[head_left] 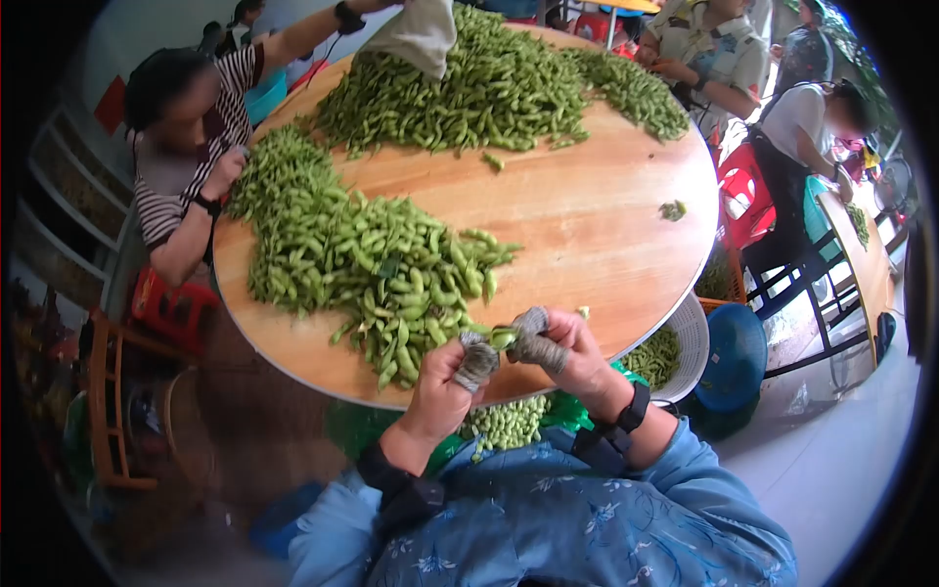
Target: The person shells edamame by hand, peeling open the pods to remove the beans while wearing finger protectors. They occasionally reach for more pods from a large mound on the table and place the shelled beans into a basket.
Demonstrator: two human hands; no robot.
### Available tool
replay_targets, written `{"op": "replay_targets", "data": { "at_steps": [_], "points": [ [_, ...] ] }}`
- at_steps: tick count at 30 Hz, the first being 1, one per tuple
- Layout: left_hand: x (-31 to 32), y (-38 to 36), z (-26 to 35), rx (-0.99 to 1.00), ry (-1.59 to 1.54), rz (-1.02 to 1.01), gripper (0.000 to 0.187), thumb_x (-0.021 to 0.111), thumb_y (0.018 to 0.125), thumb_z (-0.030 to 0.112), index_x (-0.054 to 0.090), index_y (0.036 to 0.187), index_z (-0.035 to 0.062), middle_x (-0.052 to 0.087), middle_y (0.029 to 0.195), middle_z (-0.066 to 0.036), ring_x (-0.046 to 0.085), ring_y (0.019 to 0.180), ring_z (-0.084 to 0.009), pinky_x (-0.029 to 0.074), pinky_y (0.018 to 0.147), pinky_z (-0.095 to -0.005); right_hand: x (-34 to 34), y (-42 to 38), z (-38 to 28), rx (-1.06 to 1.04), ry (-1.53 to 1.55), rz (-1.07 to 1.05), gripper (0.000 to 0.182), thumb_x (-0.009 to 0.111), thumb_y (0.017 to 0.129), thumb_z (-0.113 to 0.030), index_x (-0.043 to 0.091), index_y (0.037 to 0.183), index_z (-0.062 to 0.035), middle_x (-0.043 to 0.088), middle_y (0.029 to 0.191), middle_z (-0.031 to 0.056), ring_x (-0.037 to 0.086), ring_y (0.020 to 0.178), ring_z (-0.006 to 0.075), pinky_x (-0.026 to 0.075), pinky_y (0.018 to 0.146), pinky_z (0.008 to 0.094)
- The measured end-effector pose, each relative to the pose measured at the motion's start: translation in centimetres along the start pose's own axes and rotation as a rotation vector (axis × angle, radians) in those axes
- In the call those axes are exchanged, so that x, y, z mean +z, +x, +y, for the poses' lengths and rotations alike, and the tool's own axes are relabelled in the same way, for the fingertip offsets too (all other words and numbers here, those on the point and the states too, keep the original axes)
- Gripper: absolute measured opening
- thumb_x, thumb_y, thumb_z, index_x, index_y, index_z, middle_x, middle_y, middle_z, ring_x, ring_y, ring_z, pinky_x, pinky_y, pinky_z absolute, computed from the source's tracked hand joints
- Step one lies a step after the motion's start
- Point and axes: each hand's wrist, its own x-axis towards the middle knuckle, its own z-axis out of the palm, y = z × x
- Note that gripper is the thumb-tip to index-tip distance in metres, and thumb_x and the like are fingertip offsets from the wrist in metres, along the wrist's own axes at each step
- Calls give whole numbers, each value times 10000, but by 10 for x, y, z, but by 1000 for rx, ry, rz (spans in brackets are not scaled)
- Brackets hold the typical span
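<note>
Two hands are meeting at the near edge of the round table (pixel 587 235): the left hand (pixel 452 377) and right hand (pixel 558 347), thumbs wrapped in grey tape, are pinching one edamame pod (pixel 502 338) between them. Just beyond it, a pod pile (pixel 362 259) is lying; shelled beans (pixel 507 423) are sitting below the edge.

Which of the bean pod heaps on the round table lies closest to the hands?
The near heap of pods, spreading to the table's near edge beside the left hand. The larger far heap lies across the table.
</note>
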Motion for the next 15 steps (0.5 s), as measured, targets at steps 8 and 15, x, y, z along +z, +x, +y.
{"op": "replay_targets", "data": {
  "at_steps": [8,15],
  "points": [
    [2,6,11,328,670,114,182,527,842,160,526,807,-18,565,638,-60,503,538,-119,395,495,-256,12,1,-21,74,-194,27,99,548,829,-70,536,890,6,562,834,10,506,788,73,423,722,225],
    [-15,7,8,258,430,-55,147,550,830,120,550,773,-15,515,604,26,444,546,-52,377,485,-223,20,-1,-23,43,-199,-135,122,522,850,-90,531,904,19,570,822,13,503,774,69,417,687,224]
  ]
}}
